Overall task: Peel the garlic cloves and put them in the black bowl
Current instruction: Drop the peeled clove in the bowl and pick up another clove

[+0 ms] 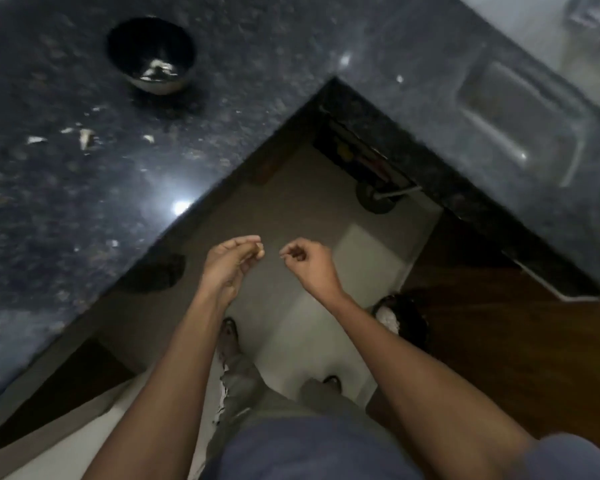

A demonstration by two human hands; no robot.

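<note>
Left hand (231, 261): fingertip grip pinching a small pale garlic clove (259, 252), held over the floor, off the table edge. Right hand (307, 263): fingers curled, tips pinched together just beside the clove; whether they hold anything cannot be told. Black bowl (152, 55): on the dark stone table (49, 202), well apart from both hands, pale pieces inside. Peel scraps (85, 137): scattered on the table near the bowl.

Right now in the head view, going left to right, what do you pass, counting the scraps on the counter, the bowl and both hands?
Garlic peel scraps on the dark counter → black bowl → left hand, pinching a garlic clove → right hand, fingers curled.
</note>
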